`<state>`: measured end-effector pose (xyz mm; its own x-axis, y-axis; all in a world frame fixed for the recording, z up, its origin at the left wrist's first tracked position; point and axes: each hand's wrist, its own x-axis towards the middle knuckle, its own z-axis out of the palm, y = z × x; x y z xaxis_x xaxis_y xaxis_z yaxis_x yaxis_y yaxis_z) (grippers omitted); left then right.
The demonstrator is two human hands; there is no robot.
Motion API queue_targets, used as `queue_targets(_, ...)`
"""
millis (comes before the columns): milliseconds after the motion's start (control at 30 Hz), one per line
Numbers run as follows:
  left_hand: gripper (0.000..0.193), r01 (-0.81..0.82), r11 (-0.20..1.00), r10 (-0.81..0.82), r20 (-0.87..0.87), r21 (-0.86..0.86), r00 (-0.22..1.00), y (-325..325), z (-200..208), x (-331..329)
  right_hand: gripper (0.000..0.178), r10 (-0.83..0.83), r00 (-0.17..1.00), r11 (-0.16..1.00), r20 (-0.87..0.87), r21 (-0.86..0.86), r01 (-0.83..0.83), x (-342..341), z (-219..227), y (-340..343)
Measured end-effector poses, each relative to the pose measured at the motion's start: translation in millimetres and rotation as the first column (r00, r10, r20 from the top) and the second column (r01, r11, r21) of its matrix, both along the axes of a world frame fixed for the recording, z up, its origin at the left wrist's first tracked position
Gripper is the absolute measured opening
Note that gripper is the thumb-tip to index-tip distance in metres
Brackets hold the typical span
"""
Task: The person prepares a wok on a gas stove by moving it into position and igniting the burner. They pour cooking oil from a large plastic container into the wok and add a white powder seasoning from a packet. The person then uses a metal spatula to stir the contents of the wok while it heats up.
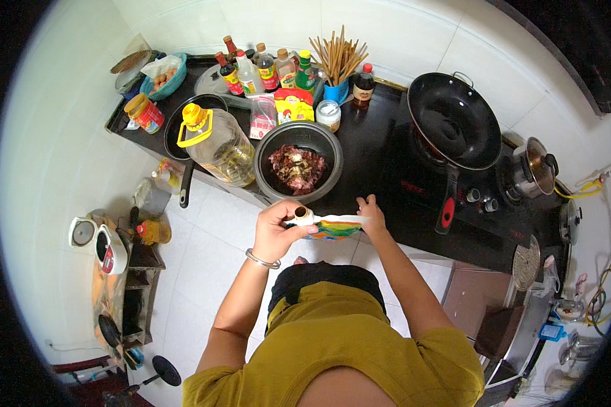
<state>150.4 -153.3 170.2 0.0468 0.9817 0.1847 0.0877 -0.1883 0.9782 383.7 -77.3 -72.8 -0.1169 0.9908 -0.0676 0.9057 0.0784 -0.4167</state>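
My left hand (276, 229) grips the open, rolled end of a colourful pouch (332, 227) just in front of a dark bowl (271, 146) holding chopped dark red meat (297, 168). My right hand (372, 214) holds the other end of the pouch at the edge of the black counter (366, 142). The pouch lies roughly level between both hands, below the bowl's near rim. A metal bangle circles my left wrist.
A large oil jug (218, 144) with a yellow cap stands left of the bowl. Sauce bottles (265, 71), a holder of chopsticks (336, 61) and a small jar (328, 114) line the back. A black wok (455, 122) sits on the stove, a steel pot (533, 166) further right.
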Motion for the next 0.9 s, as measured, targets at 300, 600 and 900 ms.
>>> queue_targets(300, 0.028, 0.045, 0.992, -0.046, -0.002, 0.121, 0.999, 16, 48, 24, 0.099, 0.213, 0.381, 0.847, -0.900, -0.025, -0.532, 0, 105, -44)
queue_targets(600, 0.024, 0.142, 0.976, -0.165, 0.136, 0.165, 0.977, 23, 109, 83, 0.048, 0.226, 0.344, 0.939, -0.911, 0.110, -0.326, -6, 217, -67)
queue_targets(900, 0.019, 0.200, 0.966, -0.242, 0.304, 0.162, 0.922, 32, 129, 134, 0.034, -0.270, 0.149, 0.948, -0.951, -0.289, -0.131, 32, 266, -103)
